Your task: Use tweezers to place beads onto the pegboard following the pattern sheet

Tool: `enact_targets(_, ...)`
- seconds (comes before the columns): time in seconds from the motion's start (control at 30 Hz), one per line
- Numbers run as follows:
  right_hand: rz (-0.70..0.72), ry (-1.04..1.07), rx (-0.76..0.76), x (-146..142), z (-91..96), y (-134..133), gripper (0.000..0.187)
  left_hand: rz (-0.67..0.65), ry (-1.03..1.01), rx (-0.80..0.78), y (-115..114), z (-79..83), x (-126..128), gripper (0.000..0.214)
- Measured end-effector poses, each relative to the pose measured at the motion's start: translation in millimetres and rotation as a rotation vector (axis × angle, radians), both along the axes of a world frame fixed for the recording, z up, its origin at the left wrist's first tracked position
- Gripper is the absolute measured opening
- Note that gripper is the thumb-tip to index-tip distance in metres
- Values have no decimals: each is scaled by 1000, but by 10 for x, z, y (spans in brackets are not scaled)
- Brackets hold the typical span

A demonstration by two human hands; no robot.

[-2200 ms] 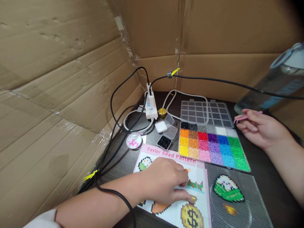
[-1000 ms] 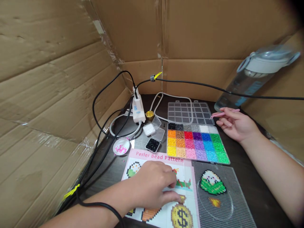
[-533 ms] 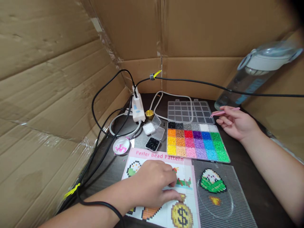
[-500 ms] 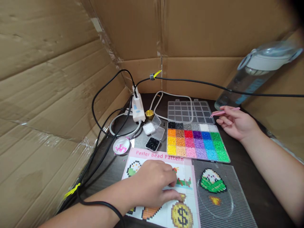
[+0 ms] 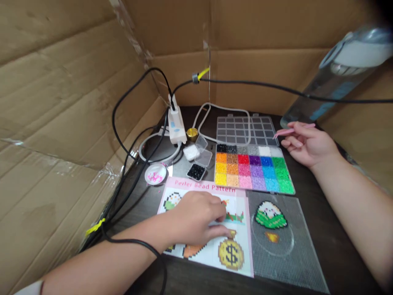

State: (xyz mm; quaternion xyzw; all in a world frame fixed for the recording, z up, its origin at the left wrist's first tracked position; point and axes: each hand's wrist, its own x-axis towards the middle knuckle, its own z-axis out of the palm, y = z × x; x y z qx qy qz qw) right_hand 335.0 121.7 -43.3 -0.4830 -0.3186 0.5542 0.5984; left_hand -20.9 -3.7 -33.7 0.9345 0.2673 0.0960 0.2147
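My left hand (image 5: 199, 217) lies on the printed Perler bead pattern sheet (image 5: 211, 254), its fingers bent and the thumb apart, holding nothing. The thumb touches the sheet near the drawn money bag. Pink tweezers (image 5: 291, 130) are held in my right hand (image 5: 316, 147), raised at the right of the bead case. Their tips point left, over the clear lid's edge. The sorted bead case (image 5: 251, 168) is full of many colours. To the sheet's right, a clear pegboard (image 5: 294, 262) bears a green and white bead figure (image 5: 271, 214) and a small golden bead patch (image 5: 272, 237).
Small boxes of white beads (image 5: 191, 152) and black beads (image 5: 196, 171) stand left of the case. Nearby are a dish of pink beads (image 5: 155, 175), a gold cup (image 5: 192, 133) and a power strip (image 5: 177, 125). A black cable (image 5: 141, 242) crosses my left forearm. A water bottle (image 5: 334, 78) leans behind.
The camera view has tilted slightly, so the tabletop things sit higher in the picture. Both hands keep nearly the same places, and the tweezers stay in my right hand.
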Motion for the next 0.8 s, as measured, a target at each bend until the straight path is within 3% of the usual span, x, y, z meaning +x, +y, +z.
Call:
enact_targets(0.27,-38,-61,-6,27,56,-13,30,-8,7,-75,30,65,39,36)
enact_targets(0.5,35,-109,44,138,5,39,28,-9,27,-108,32,129,69,18)
enact_targets(0.8,41,-112,32,83,63,19,39,5,76,-117,23,142,95,32)
